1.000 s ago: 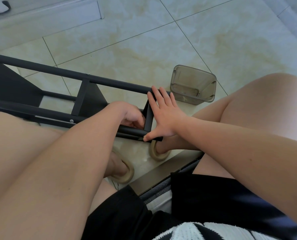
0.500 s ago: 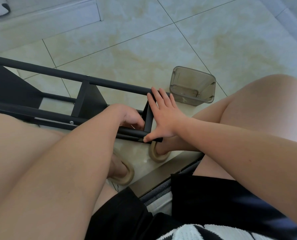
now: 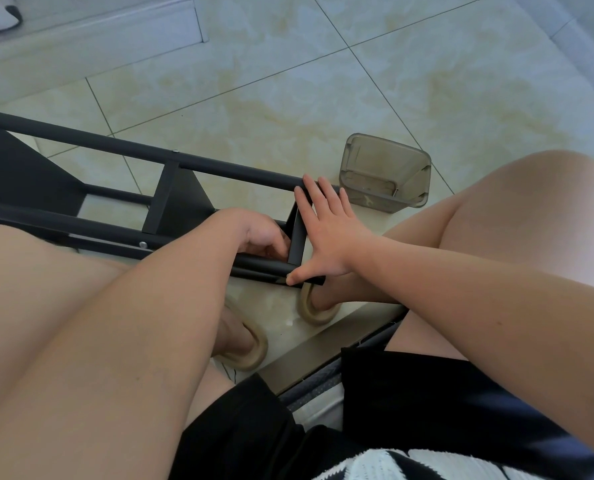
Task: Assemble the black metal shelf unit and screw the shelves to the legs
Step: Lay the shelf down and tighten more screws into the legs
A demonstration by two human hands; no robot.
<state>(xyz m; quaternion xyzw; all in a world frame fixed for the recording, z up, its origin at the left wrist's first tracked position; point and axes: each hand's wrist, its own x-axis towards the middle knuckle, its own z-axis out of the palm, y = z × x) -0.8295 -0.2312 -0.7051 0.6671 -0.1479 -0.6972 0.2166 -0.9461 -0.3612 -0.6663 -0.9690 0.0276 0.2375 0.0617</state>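
The rack (image 3: 171, 188) lies on its side on the floor (image 3: 323, 81), unmoved since a second ago. The right hand (image 3: 326, 233) stays flat, fingers spread, against the end shelf (image 3: 297, 240). Left of it, the left hand (image 3: 261, 233) remains curled inside the frame; what its grip holds is hidden. A bin (image 3: 385, 174) sits beyond the right hand.
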